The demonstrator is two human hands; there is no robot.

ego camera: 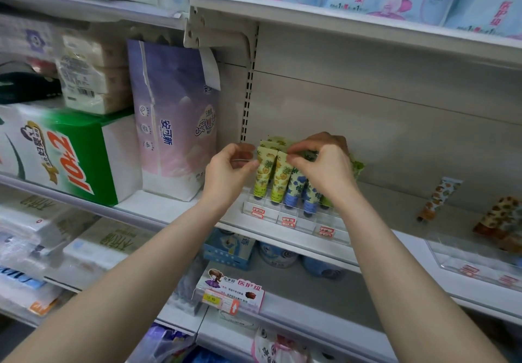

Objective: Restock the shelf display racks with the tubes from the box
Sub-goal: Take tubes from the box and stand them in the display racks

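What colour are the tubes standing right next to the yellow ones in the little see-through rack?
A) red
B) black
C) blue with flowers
C: in the clear rack, the blue flowery tubes stand just to the right of the yellow tubes, whose tops the left hand and the right hand pinch.

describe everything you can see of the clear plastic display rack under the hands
The clear plastic stepped display rack stands on the white metal shelf, near its front edge. It looks like glossy acrylic, split into narrow slots. Its front wall carries red-and-white price labels. In it stand yellow pineapple-print tubes and blue floral tubes, cap-down. The left hand and right hand pinch the yellow tubes' tops, not the rack; the right arm hides its right part.
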